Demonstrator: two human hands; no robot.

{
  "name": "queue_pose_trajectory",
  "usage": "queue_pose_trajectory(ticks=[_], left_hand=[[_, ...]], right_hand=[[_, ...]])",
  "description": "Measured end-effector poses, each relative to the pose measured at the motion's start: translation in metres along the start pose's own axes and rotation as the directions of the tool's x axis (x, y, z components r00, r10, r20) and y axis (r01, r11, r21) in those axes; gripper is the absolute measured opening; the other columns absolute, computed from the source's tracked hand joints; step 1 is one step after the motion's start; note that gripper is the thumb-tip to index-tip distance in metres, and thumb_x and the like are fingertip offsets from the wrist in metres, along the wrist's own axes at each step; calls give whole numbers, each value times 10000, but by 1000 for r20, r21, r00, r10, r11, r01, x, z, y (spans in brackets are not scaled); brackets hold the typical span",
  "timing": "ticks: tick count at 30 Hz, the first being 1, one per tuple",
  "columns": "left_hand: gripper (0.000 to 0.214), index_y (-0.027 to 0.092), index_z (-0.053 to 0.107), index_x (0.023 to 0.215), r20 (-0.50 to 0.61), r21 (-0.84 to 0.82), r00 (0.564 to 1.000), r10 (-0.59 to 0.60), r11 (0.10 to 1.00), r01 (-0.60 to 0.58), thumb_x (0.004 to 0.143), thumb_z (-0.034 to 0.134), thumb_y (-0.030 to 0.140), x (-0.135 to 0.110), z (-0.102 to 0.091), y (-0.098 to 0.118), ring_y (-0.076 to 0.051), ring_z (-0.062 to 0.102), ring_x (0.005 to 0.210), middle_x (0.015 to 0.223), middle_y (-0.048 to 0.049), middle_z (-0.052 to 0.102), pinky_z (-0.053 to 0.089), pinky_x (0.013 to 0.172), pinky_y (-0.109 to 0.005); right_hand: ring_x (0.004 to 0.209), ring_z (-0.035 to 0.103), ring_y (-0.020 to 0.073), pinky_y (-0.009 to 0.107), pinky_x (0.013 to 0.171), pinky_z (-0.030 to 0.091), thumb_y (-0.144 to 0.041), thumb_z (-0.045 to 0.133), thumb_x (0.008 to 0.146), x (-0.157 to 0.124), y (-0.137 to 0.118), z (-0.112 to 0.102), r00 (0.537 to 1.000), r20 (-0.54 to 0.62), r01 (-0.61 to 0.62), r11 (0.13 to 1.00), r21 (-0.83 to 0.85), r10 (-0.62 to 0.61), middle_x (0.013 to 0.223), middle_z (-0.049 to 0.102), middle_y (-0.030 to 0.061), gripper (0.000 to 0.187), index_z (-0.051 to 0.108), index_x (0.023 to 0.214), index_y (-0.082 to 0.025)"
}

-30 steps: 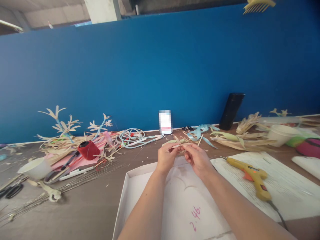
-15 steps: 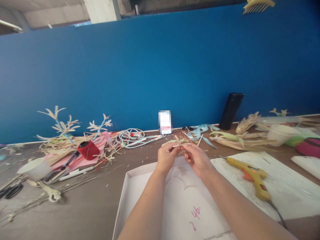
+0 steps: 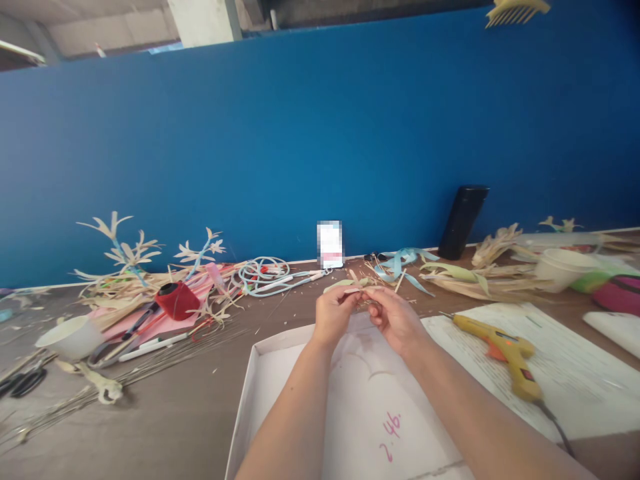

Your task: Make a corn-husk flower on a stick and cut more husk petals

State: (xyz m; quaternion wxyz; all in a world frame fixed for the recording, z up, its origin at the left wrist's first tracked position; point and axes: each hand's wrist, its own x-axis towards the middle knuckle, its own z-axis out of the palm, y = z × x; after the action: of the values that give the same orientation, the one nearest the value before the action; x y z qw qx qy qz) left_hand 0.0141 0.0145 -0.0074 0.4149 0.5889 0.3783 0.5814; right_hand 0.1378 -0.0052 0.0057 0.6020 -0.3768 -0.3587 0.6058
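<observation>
My left hand [image 3: 333,315] and my right hand [image 3: 395,318] meet above the far edge of a shallow white box [image 3: 280,373]. Both pinch a small pale strip of dried leaf [image 3: 357,291] between their fingertips. The fingers of both hands are closed around it. The strip is thin and partly hidden by my fingers. The box floor bears pink handwriting near my right forearm.
A yellow glue gun [image 3: 505,350] lies on white paper at the right. Dried husks [image 3: 480,277], a black cylinder [image 3: 463,221] and a white cup [image 3: 563,268] stand behind it. At the left are a red spool [image 3: 176,300], scissors, wires and a white cup [image 3: 70,337].
My right hand's fingers have shifted slightly toward the left hand on the strip. Nothing else has moved.
</observation>
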Motion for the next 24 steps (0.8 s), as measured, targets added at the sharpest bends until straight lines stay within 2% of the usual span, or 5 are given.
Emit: queue_pose_trajectory(ticks=[7, 13, 16, 19, 24], left_hand=[[184, 165, 711, 844, -1, 5, 1000, -2, 1000, 2, 728, 625, 280, 0, 1, 1, -158, 629, 765, 875, -59, 698, 509, 683, -260], [159, 185, 707, 838, -92, 185, 996, 10, 983, 7, 731, 613, 256, 6, -9, -7, -151, 629, 751, 851, -45, 694, 497, 689, -256], [163, 193, 702, 849, -164, 246, 986, -14, 968, 55, 736, 599, 250, 9, -17, -13, -144, 630, 710, 781, -33, 689, 491, 676, -254], [173, 187, 693, 863, -211, 253, 977, -38, 963, 92, 745, 577, 236, 10, -21, -15, -133, 628, 672, 756, -27, 683, 487, 657, -245], [182, 181, 682, 884, -225, 258, 972, -68, 958, 126, 750, 564, 219, 11, -23, -16, -122, 625, 627, 792, -33, 685, 487, 634, -237]], right_hand=[[483, 427, 54, 179, 371, 247, -372, 692, 646, 0, 1, 0, 1000, -19, 17, 999, -46, -18, 781, 613, 16, 244, 615, 773, -178], [463, 441, 65, 197, 386, 278, -487, 662, 675, -1, -2, 1, 989, -62, 111, 953, -282, -133, 758, 625, 21, 340, 610, 818, -183], [417, 406, 69, 210, 381, 274, -516, 644, 673, -2, -10, 0, 979, -74, 147, 907, -395, -192, 637, 588, -13, 351, 605, 812, -195], [403, 392, 84, 224, 403, 294, -487, 623, 690, -3, -18, -6, 979, 9, 168, 785, -597, -203, 501, 521, -39, 291, 623, 746, -201], [531, 510, 144, 248, 489, 329, -328, 616, 677, -4, -17, -19, 950, 311, 293, 426, -856, -27, 583, 627, -8, 118, 680, 645, -234]])
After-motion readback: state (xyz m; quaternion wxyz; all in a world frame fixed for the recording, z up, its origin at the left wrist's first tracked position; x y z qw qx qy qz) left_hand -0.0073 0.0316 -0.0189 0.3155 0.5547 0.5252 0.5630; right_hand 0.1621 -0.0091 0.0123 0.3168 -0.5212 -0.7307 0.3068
